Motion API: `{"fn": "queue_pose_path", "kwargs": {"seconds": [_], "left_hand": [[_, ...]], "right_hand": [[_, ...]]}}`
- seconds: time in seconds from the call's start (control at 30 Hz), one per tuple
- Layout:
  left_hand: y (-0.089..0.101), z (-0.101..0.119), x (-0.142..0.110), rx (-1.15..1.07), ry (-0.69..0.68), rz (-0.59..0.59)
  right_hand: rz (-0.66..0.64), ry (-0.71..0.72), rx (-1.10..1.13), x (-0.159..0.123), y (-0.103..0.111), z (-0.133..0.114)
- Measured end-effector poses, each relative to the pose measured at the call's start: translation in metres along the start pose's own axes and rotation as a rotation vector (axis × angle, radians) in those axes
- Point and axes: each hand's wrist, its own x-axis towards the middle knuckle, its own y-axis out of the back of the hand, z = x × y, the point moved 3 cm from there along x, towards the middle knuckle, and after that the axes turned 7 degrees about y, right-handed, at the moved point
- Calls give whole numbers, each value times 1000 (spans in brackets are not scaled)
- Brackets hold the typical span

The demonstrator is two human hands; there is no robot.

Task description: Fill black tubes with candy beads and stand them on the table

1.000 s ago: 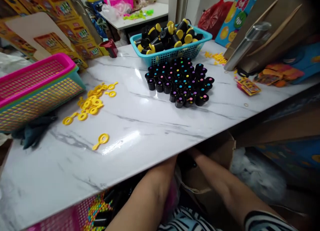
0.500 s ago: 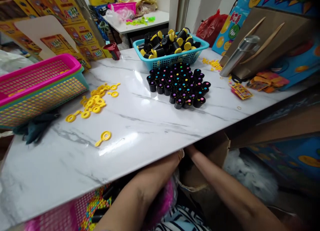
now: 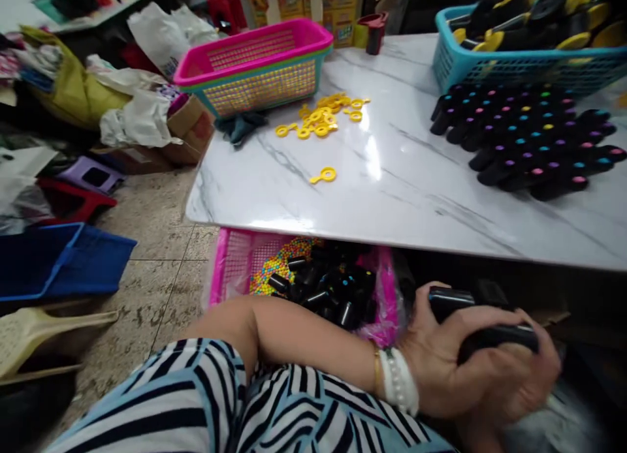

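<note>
My left hand (image 3: pixel 435 368), with a white bracelet at the wrist, is at the lower right, just in front of the table edge. Its fingers curl around black plastic tubes (image 3: pixel 450 299). Against it, my right hand (image 3: pixel 536 368) is closed too, its fingers around the far end of another black tube (image 3: pixel 504 339). The hands overlap, so how many tubes each one grips is partly hidden. Left of them, below the tabletop, a pink basket (image 3: pixel 223 267) holds small coloured beads (image 3: pixel 274 264) and more black tubes (image 3: pixel 318 299).
On the marble-patterned table (image 3: pixel 416 198) stand rows of black tubes with coloured dots (image 3: pixel 529 140). Behind is a blue basket (image 3: pixel 470 68) of black-and-yellow pieces. Yellow rings with tabs (image 3: pixel 318 117) lie near stacked baskets (image 3: pixel 255 61). A blue crate (image 3: pixel 93 264) is on the floor at left.
My view has swung left and down. Both hands, earlier hidden under the table edge by a cardboard box, have come out and now hold black tubes.
</note>
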Motion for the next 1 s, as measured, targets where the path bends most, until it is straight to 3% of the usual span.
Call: {"fn": "queue_pose_path", "kwargs": {"seconds": [0.03, 0.07, 0.13, 0.23, 0.37, 0.43, 0.5, 0.6, 0.67, 0.73, 0.77, 0.83, 0.93, 1.0], "left_hand": [[16, 1, -10, 3, -66, 20], [32, 0, -18, 10, -118, 58], [63, -7, -26, 48, -194, 157], [105, -19, -29, 174, -191, 255], [154, -22, -42, 404, -43, 149], [178, -22, -55, 502, -13, 184], [200, -27, -69, 659, 76, 332], [216, -40, -87, 869, 248, 444], [220, -43, -97, 916, 212, 463], [228, -42, -109, 956, 123, 573], [236, -43, -115, 977, 114, 660], [257, -55, -127, 976, 178, 785], [290, -88, -139, 853, 344, 780], [306, -104, -143, 815, 396, 804]], "right_hand": [[147, -38, -6, -2, -7, -16], [205, -57, 3, -3, -20, -30], [218, -33, 107, 0, -52, -47], [78, 47, 234, 8, -100, -44], [-200, 74, 115, 21, -136, -17], [-270, 93, 7, 27, -136, -10], [-346, 126, -45, 31, -131, -10], [-470, 236, -101, 35, -115, -15], [-435, 302, -163, 39, -100, -13], [-351, 294, -278, 45, -85, -4], [-336, 244, -354, 47, -81, 1], [-433, 40, -473, 48, -78, 13], [-580, -278, -463, 39, -84, 11], [-591, -328, -390, 32, -90, -6]]}}
